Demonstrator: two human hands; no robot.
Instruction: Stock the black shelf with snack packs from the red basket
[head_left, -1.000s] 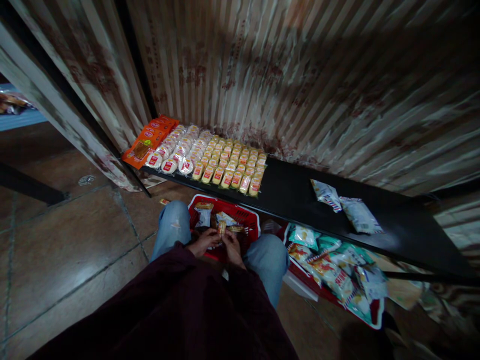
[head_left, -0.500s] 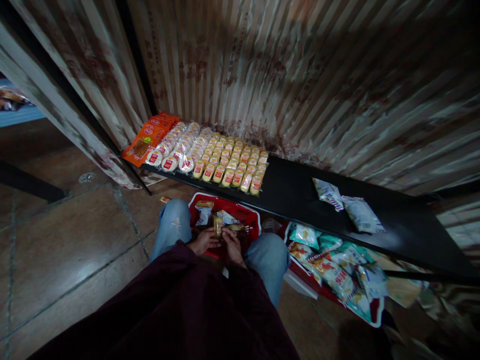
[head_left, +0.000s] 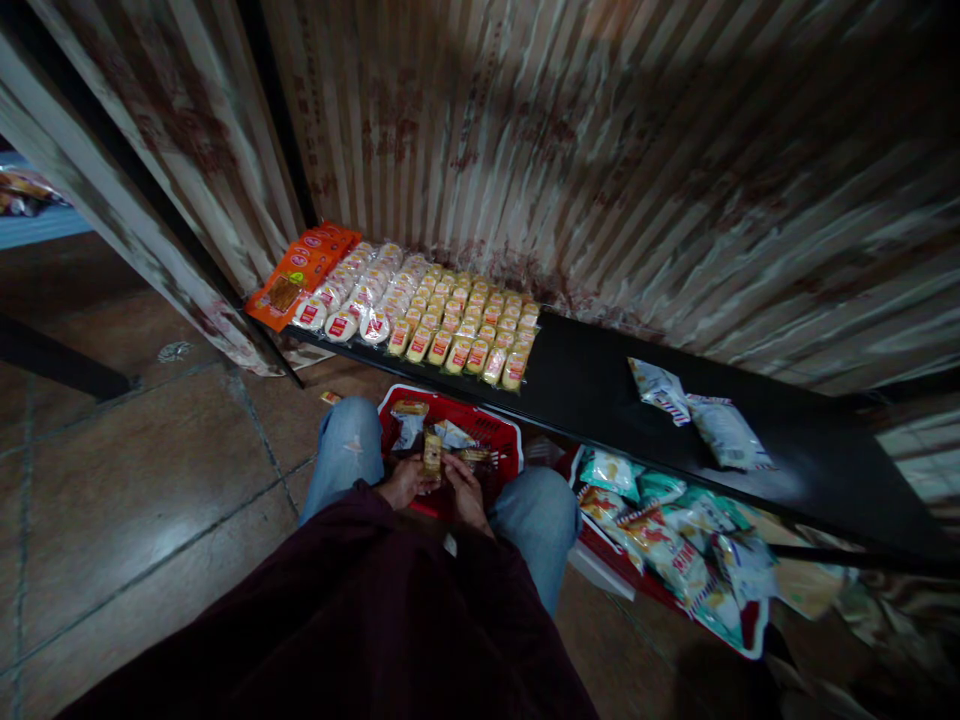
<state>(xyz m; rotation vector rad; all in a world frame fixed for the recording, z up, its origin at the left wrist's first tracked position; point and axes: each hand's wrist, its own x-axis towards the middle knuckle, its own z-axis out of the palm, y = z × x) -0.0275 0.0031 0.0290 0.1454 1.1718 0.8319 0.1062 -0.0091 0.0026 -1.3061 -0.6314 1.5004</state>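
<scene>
Between my knees, my left hand (head_left: 406,482) and my right hand (head_left: 466,488) hold a small gold-brown wrapped snack (head_left: 433,455) from its two sides. Both hands are closed on it, with the fingers partly hidden behind the wrapper. Beneath and beyond them is a red basket (head_left: 504,432) with a white rim. A few packets lie inside it, among them a white one (head_left: 453,435) and a brown-topped one (head_left: 409,422). The wrapped snack's print is too small to read.
A low black shelf (head_left: 581,375) runs across ahead, carrying rows of yellow packaged cakes (head_left: 458,355), round white packets (head_left: 341,326), orange bags (head_left: 288,295) and two white bags (head_left: 726,432). Another basket (head_left: 757,632) with snack bags stands at the right. A striped curtain (head_left: 465,120) hangs behind.
The wrapped snack has turned slightly in my fingers, so more of its broad face shows. My hands stay in nearly the same place, and the shelf goods have not moved.
</scene>
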